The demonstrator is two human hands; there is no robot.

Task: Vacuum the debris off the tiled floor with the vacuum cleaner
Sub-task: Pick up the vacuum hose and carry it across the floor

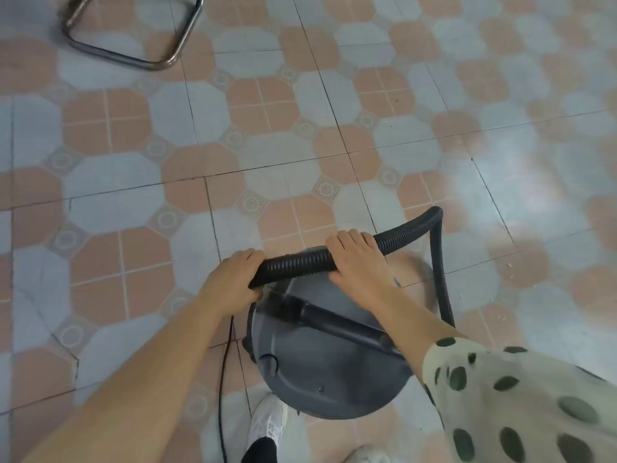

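Note:
A grey round vacuum cleaner (320,372) stands on the tiled floor (267,145) right below me, with a black carry handle (337,324) across its lid. Its black ribbed hose (300,264) runs level above the lid, arcs to the right and drops down behind the body. My left hand (230,279) grips the hose's left end. My right hand (357,259) grips the hose a little further right, fingers curled over it. A few pale specks of debris (509,265) lie on the tiles at the right.
A bent metal tube chair base (140,58) rests on the floor at the far left. A thin black power cord (223,379) trails down past my left forearm. My white shoe (267,422) stands beside the vacuum body.

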